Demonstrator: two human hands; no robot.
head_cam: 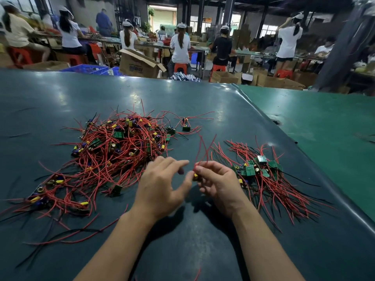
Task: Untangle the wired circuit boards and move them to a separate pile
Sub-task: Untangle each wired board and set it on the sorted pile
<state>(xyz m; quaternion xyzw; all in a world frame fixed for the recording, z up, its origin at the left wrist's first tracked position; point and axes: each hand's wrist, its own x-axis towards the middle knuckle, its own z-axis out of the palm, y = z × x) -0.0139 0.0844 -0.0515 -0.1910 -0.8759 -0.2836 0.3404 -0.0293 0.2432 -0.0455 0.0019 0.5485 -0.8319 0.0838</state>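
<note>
While the right hand (218, 182) curls its fingers around one small circuit board (195, 177), the board sits between thumb and fingertips, mostly hidden; only a yellow component shows. Its red wires (204, 151) rise from the grip and fan toward the far side. The left hand (162, 187) is just left of the board with fingers relaxed and spread — its thumb tip lies against the board or very close to it; contact cannot be confirmed. Both hands are above the near centre of the dark green table mat (203, 250).

Left of the hands lies the tangled pile (113, 151) of boards with red and black leads, spreading toward the near left edge. Right of the hands lies the sorted pile (261, 175), boards grouped at its far end — wires trailing near and right. One separate board (185, 126) rests beyond both piles. A lighter green mat (324, 122) adjoins on the right. Seated workers (180, 43) occupy benches in the far background.
</note>
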